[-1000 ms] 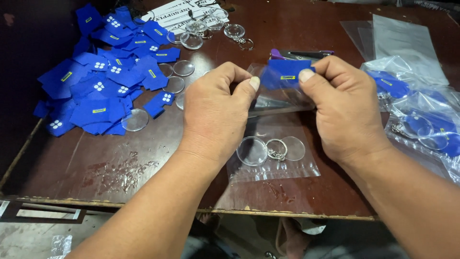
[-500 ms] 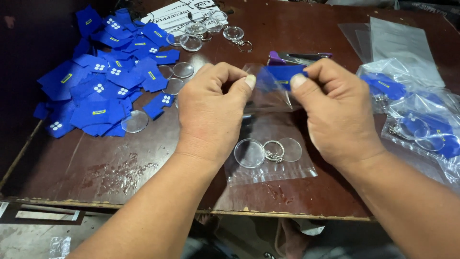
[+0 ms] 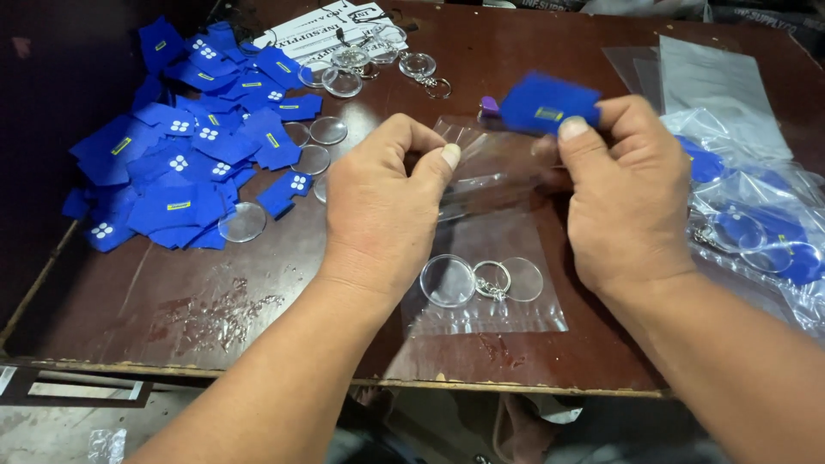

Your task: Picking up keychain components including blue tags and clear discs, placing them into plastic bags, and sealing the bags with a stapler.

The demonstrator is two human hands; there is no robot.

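Observation:
My left hand [image 3: 382, 202] pinches the open top of a clear plastic bag [image 3: 490, 258] that lies on the brown table [image 3: 172, 318]. Inside the bag's lower end sit two clear round discs and a metal key ring [image 3: 490, 279]. My right hand [image 3: 623, 193] holds the bag's other top corner and a small blue shirt-shaped cutout [image 3: 546, 103] between thumb and fingers, just above the bag's mouth.
A heap of blue shirt-shaped cutouts [image 3: 189, 146] covers the table's left, with loose clear discs [image 3: 314, 146] beside it. Key rings with discs [image 3: 378, 56] lie on a printed sheet at the back. Filled clear bags [image 3: 756, 232] and empty bags [image 3: 705, 77] are on the right.
My right hand has lifted the blue cutout up and to the right, out above the bag's mouth. My hands have spread slightly apart, pulling the bag's top open.

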